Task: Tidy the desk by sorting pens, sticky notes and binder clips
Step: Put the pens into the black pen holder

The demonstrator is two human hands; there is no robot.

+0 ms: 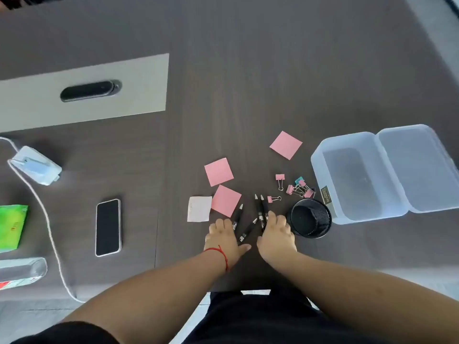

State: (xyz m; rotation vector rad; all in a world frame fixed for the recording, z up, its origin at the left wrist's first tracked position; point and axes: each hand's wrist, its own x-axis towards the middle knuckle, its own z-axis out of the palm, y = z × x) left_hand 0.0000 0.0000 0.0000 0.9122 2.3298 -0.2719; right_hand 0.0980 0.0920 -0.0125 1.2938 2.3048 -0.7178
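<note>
Several black pens lie on the dark desk in front of me. My left hand [223, 235] rests palm down with its thumb spread, fingertips touching one pen [238, 216]. Another pen [248, 229] lies slanted between my hands. My right hand [275, 234] curls over the lower ends of two pens [260, 207] lying side by side. Three pink sticky notes [218, 171] [226, 200] [286, 145] and a white note [199, 209] lie flat beyond my left hand. Pink and teal binder clips [300, 188] are scattered beyond my right hand.
A black mesh cup [309, 217] stands right beside my right hand. Behind it is a clear plastic box [320, 155] with its lid [417, 167] open. A phone [108, 227], a white charger [34, 165] with cable and a green packet [12, 225] lie to the left.
</note>
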